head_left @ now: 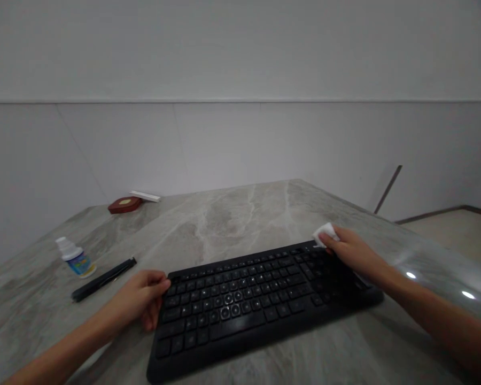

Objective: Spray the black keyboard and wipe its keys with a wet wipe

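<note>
A black computer keyboard (240, 299) lies slanted across the near part of the table, its right end farther away than its left. My left hand (146, 297) grips the keyboard's left edge near the upper corner, thumb on top and fingers curled at the side. At the far right corner, my right hand (347, 248) pinches a folded white tissue (324, 233) against the keyboard's upper edge. My right hand and forearm hide part of the number pad.
The grey marbled table (224, 219) holds a white bottle with a blue label (78, 259), a black pen-like stick (103, 279), a reddish-brown case (124, 205) and a thin white strip (145, 196) at left. A white wall (240, 139) stands behind.
</note>
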Motion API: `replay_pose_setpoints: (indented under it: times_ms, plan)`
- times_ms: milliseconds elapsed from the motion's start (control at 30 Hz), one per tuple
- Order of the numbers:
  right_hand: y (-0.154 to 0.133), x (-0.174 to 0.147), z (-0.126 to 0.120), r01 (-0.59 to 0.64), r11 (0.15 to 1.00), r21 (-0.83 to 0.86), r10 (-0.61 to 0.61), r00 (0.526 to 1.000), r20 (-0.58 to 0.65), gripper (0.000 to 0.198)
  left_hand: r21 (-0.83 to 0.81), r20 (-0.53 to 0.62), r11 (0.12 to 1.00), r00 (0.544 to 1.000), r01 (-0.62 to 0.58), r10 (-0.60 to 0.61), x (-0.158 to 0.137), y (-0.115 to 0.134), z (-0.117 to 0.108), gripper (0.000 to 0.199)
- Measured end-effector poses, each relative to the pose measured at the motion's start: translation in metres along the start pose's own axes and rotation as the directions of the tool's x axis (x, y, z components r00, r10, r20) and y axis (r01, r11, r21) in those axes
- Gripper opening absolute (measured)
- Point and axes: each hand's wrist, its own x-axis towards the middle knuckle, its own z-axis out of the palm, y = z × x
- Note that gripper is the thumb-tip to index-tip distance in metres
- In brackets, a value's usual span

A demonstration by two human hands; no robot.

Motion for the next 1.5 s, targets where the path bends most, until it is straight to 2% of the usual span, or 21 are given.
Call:
replay_pose_setpoints:
  times_ms: [100, 167, 233, 267, 300, 333, 400, 467, 533, 567, 633, 700, 767, 800, 867, 900, 933, 1067, 1233, 1400, 1500]
  plan:
    - [0.005, 0.006, -0.007, 0.025, 0.995, -0.101, -0.023, 0.999, 0.024, 0.031, -0.013, 0.042, 0.999, 0.998, 0.037, -0.037, 0.009, 0.005, 0.006, 0.037]
    - [-0.010, 0.003, -0.007, 0.117, 0.972, -0.202, -0.127, 0.991, -0.038, 0.027, 0.047, 0.022, 0.998, 0.999, 0.029, -0.030, 0.008, 0.004, 0.003, 0.034]
    - [-0.040, -0.005, -0.001, 0.303, 0.937, -0.174, -0.302, 0.953, 0.034, 0.026, 0.205, -0.104, 0.976, 0.990, -0.071, 0.094, -0.001, 0.002, 0.002, 0.033]
    - [-0.058, -0.011, 0.005, 0.417, 0.903, -0.104, -0.407, 0.907, 0.104, 0.024, 0.311, -0.188, 0.938, 0.957, -0.155, 0.220, -0.007, 0.001, 0.003, 0.032]
    - [-0.077, -0.019, 0.012, 0.524, 0.852, -0.026, -0.512, 0.842, 0.170, 0.020, 0.429, -0.251, 0.867, 0.888, -0.254, 0.384, -0.015, 0.001, 0.006, 0.031]
    - [-0.096, -0.027, 0.021, 0.611, 0.791, 0.039, -0.605, 0.770, 0.204, 0.015, 0.526, -0.276, 0.773, 0.790, -0.353, 0.548, -0.023, 0.000, 0.010, 0.031]
    - [-0.131, -0.044, 0.044, 0.718, 0.683, 0.134, -0.727, 0.650, 0.220, 0.013, 0.609, -0.166, 0.558, 0.596, -0.564, 0.785, -0.037, -0.001, 0.022, 0.037]
    - [-0.158, -0.057, 0.068, 0.804, 0.562, 0.193, -0.821, 0.514, 0.249, 0.024, 0.632, -0.041, 0.376, 0.456, -0.677, 0.889, -0.047, -0.002, 0.032, 0.049]
    - [-0.176, -0.063, 0.087, 0.863, 0.449, 0.230, -0.885, 0.393, 0.250, 0.025, 0.568, -0.026, 0.321, 0.373, -0.758, 0.928, -0.049, -0.004, 0.036, 0.037]
    - [-0.182, -0.064, 0.094, 0.871, 0.429, 0.241, -0.898, 0.381, 0.222, 0.027, 0.531, -0.054, 0.335, 0.363, -0.779, 0.930, -0.048, -0.004, 0.035, 0.029]
    - [-0.188, -0.064, 0.102, 0.875, 0.428, 0.225, -0.903, 0.403, 0.149, 0.031, 0.475, -0.139, 0.413, 0.397, -0.777, 0.907, -0.042, -0.006, 0.028, 0.018]
    - [-0.186, -0.068, 0.106, 0.868, 0.478, 0.130, -0.878, 0.469, 0.095, 0.037, 0.443, -0.250, 0.533, 0.472, -0.721, 0.846, -0.033, -0.008, 0.019, 0.014]
    - [-0.181, -0.078, 0.110, 0.877, 0.481, 0.004, -0.875, 0.480, 0.071, 0.041, 0.357, -0.378, 0.678, 0.564, -0.643, 0.734, -0.022, -0.011, 0.011, 0.010]
    - [-0.178, -0.084, 0.114, 0.900, 0.435, -0.037, -0.896, 0.437, 0.076, 0.039, 0.282, -0.438, 0.747, 0.612, -0.602, 0.658, -0.017, -0.013, 0.008, 0.013]
    - [-0.174, -0.097, 0.123, 0.968, 0.242, -0.062, -0.965, 0.247, 0.089, 0.024, 0.106, -0.517, 0.843, 0.695, -0.527, 0.499, -0.009, -0.013, 0.005, 0.025]
    - [-0.173, -0.101, 0.127, 0.983, 0.171, -0.061, -0.979, 0.177, 0.104, 0.020, 0.043, -0.530, 0.867, 0.724, -0.497, 0.441, -0.005, -0.013, 0.005, 0.033]
    - [-0.172, -0.104, 0.131, 0.989, 0.134, -0.063, -0.984, 0.140, 0.111, 0.018, 0.008, -0.526, 0.879, 0.746, -0.476, 0.409, -0.003, -0.012, 0.005, 0.039]
    - [-0.174, -0.098, 0.130, 0.987, 0.154, -0.040, -0.966, 0.159, 0.206, 0.020, 0.060, -0.396, 0.889, 0.807, -0.453, 0.438, -0.001, -0.008, 0.008, 0.032]
    - [-0.170, -0.084, 0.118, 0.988, 0.152, 0.027, -0.951, 0.138, 0.277, 0.023, 0.181, -0.278, 0.844, 0.797, -0.505, 0.536, -0.006, -0.008, 0.007, 0.023]
    - [-0.169, -0.085, 0.120, 0.990, 0.131, 0.055, -0.948, 0.109, 0.298, 0.027, 0.382, -0.121, 0.661, 0.674, -0.646, 0.729, -0.007, -0.011, 0.000, 0.021]
    - [-0.170, -0.085, 0.121, 0.990, 0.131, 0.049, -0.949, 0.110, 0.296, 0.025, 0.475, -0.069, 0.593, 0.644, -0.650, 0.762, -0.006, -0.013, -0.005, 0.022]
